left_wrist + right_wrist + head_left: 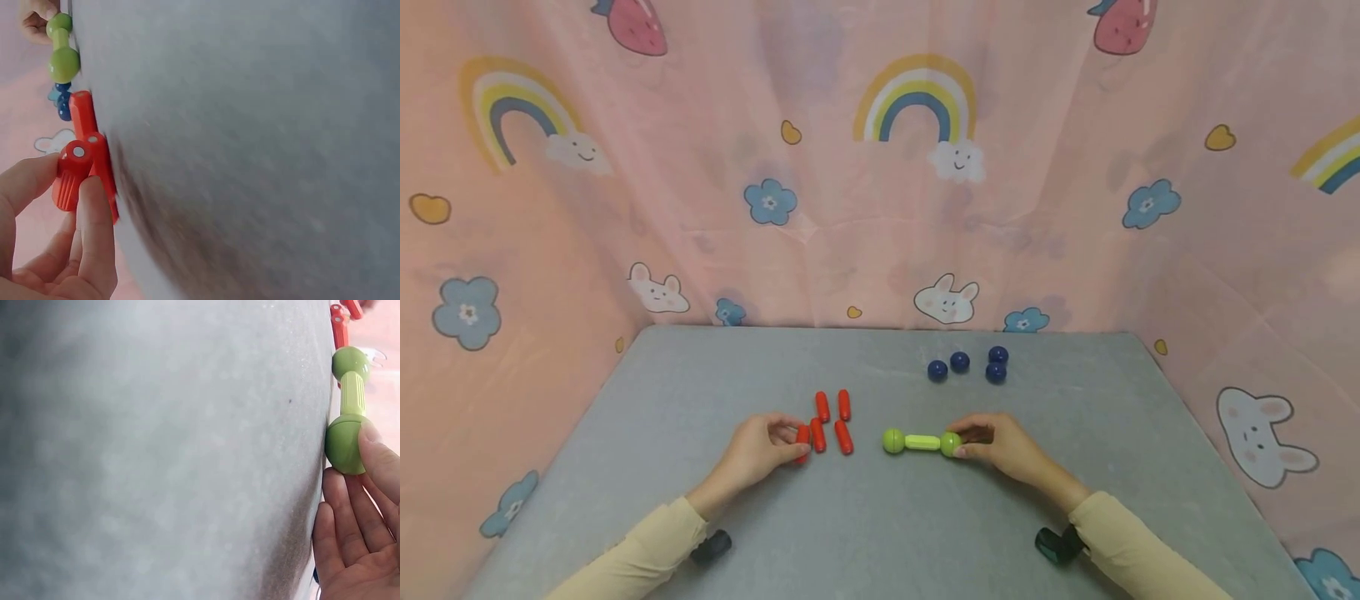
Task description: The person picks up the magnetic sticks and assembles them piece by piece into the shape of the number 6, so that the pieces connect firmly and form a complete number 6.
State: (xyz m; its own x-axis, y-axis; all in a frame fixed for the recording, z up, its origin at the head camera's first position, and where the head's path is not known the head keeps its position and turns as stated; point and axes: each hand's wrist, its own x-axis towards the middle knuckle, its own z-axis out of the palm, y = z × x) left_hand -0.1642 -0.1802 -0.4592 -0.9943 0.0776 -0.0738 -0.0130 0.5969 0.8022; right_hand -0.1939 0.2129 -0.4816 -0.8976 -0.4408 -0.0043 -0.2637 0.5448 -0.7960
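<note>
Your left hand [760,447] pinches a short red, grooved, plastic-looking rod [70,181] between thumb and fingers, just beside four matching rods [844,437] on the grey table [865,533]. Your right hand [1006,447] grips the right ball [949,444] of a green, glossy dumbbell-shaped piece [922,442], to the right of the rods. Both pieces should handle as light and stiff; smooth balls may slip, so the ridged pale-green bar [352,394] likely offers surer hold.
</note>
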